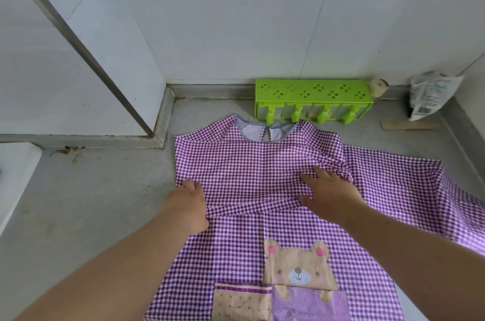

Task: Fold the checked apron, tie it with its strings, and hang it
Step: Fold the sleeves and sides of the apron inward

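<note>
1. Grey counter (105, 189) backed by a pale tiled wall (236, 19); a green plastic rack (313, 100) stands against the wall at the far edge; a crumpled packet (430, 95) leans in the far right corner.

2. Checked apron (249, 163) lies flat on the counter, neckline toward the wall and just short of the rack, hem toward the person; its long axis runs from wall to person; a bear patch (299, 265) and pockets face up near the hem.

3. One sleeve is already laid across the chest as a band running left to right; the other sleeve (409, 184) is spread out to the right, unfolded.

4. Left hand (193, 205) rests at the left edge of the apron, fingers curled on the end of the folded band; whether it pinches the cloth or only presses it cannot be told.

5. Right hand (330, 194) lies palm down on the chest, fingers spread, grasping nothing; gathered cloth bunches just beyond its fingertips.

6. Governing relation, as a judgement: the unfolded sleeve lies to the right of the right hand, well apart from the left; the right hand is the nearer one to draw it across, at right angles to the long axis.

7. Strings are not visible; no hook for hanging can be identified; folding is at an early stage.
</note>
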Tool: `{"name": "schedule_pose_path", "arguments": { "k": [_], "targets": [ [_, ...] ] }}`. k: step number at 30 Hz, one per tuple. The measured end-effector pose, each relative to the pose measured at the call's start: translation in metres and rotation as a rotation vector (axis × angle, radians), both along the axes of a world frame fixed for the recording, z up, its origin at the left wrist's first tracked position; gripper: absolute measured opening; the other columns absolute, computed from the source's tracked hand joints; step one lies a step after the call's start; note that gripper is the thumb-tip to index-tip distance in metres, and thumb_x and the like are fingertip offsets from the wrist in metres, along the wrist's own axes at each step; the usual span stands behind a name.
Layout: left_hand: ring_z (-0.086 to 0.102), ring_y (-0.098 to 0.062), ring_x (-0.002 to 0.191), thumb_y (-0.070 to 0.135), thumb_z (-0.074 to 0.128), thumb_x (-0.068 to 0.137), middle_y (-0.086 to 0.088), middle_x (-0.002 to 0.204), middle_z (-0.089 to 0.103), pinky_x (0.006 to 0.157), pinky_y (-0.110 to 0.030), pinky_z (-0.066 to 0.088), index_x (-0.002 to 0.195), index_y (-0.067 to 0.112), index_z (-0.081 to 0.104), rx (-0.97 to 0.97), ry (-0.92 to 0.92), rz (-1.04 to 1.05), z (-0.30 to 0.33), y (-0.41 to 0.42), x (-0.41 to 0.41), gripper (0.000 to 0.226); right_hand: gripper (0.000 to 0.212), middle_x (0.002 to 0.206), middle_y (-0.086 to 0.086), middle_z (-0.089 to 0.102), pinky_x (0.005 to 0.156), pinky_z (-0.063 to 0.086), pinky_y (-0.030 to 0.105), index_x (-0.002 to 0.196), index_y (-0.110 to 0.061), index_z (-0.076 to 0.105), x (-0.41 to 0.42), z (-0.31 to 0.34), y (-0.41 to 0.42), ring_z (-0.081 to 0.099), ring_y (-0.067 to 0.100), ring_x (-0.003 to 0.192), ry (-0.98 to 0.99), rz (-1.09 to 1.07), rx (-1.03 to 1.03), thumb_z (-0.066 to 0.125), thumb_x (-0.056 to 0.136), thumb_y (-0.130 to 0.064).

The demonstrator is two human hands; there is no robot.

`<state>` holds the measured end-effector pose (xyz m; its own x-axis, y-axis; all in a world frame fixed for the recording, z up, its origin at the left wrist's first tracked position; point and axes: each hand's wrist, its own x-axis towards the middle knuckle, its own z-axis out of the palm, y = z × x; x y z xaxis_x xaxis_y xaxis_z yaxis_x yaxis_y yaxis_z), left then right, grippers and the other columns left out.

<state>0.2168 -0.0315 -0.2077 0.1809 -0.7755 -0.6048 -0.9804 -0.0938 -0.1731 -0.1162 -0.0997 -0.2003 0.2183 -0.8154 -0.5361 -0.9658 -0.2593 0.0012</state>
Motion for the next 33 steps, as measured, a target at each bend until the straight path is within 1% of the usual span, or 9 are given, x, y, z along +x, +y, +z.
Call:
{"name": "schedule_pose_path", "arguments": {
  "k": [3,8,12,15,19,22,25,28,33],
  "targets": [
    [0.047,-0.031,0.138,0.053,0.077,0.083,-0.014,0.160,0.026,0.111,-0.041,0.049,0.167,0.008,0.006,0.027,-0.019,0.015,-0.001,-0.003,-0.003,0.119,0.089,0.173,0.002,-0.005,0.118,0.033,0.058,0.163,-0.034,0.004,-0.004,-0.008,-0.002,0.011,0.032,0.157,0.027,-0.022,0.002,0.041,0.093,-0.074],
    [0.050,-0.029,0.135,0.049,0.079,0.082,-0.014,0.157,0.030,0.109,-0.038,0.051,0.165,0.007,0.013,0.089,-0.034,0.018,0.001,-0.007,-0.001,0.114,0.090,0.172,-0.006,-0.009,0.122,0.024,0.056,0.163,-0.043,0.006,-0.013,-0.010,-0.017,0.004,0.030,0.158,-0.057,0.006,0.057,0.050,0.091,-0.074],
    [0.054,-0.024,0.129,0.052,0.075,0.083,-0.010,0.149,0.041,0.108,-0.038,0.052,0.157,0.011,0.037,0.189,-0.103,-0.053,0.013,-0.021,-0.014,0.093,0.065,0.170,-0.009,0.019,0.125,0.024,0.048,0.154,-0.044,0.039,-0.038,-0.009,-0.013,0.019,0.022,0.155,-0.257,-0.101,-0.007,0.057,0.094,-0.061],
    [0.043,-0.030,0.143,0.073,0.068,0.082,-0.012,0.163,0.027,0.114,-0.045,0.045,0.164,0.011,0.022,0.154,-0.088,-0.180,0.020,-0.034,-0.043,0.112,0.045,0.153,-0.006,0.047,0.116,0.034,0.048,0.137,-0.037,0.061,-0.067,-0.004,0.000,0.041,0.025,0.141,-0.303,-0.301,-0.281,0.061,0.093,-0.049],
    [0.030,-0.033,0.151,0.065,0.065,0.090,-0.003,0.175,0.004,0.116,-0.051,0.042,0.167,0.026,0.009,0.001,0.116,-0.384,0.027,-0.047,-0.098,0.103,0.044,0.146,0.000,0.047,0.111,0.036,0.053,0.134,-0.041,0.060,-0.105,0.003,0.019,0.043,0.032,0.135,-0.214,-0.585,-0.253,0.065,0.091,-0.044],
    [0.029,-0.035,0.153,0.052,0.067,0.095,-0.002,0.176,-0.004,0.116,-0.051,0.043,0.166,0.038,0.003,0.019,0.173,-0.508,0.029,-0.056,-0.146,0.097,0.040,0.143,0.004,0.051,0.106,0.041,0.052,0.132,-0.039,0.061,-0.139,0.004,0.036,0.049,0.034,0.129,-0.178,-0.734,-0.241,0.061,0.091,-0.042],
    [0.035,-0.039,0.151,0.049,0.063,0.098,-0.006,0.176,-0.008,0.114,-0.049,0.046,0.164,0.047,-0.004,0.109,0.138,-0.556,0.025,-0.060,-0.176,0.094,0.028,0.119,0.012,0.066,0.087,0.050,0.042,0.114,-0.021,0.068,-0.162,0.004,0.046,0.061,0.035,0.100,-0.190,-0.910,-0.174,0.049,0.095,-0.031],
    [0.041,-0.040,0.146,0.051,0.058,0.101,-0.014,0.175,-0.004,0.109,-0.048,0.049,0.164,0.048,-0.003,0.173,0.052,-0.584,0.020,-0.062,-0.196,0.088,0.037,0.107,0.019,0.067,0.085,0.049,0.040,0.119,-0.002,0.067,-0.189,-0.003,0.058,0.062,0.036,0.096,-0.206,-1.128,-0.055,0.045,0.100,-0.023],
    [0.052,-0.036,0.133,0.051,0.061,0.098,-0.014,0.166,0.018,0.102,-0.045,0.054,0.164,0.048,0.007,0.203,0.033,-0.572,0.018,-0.066,-0.209,0.085,0.073,0.150,0.025,0.049,0.112,0.044,0.053,0.151,-0.001,0.043,-0.231,-0.026,0.073,0.051,0.047,0.131,-0.313,-1.510,-0.040,0.052,0.099,-0.050]
  ]
}}
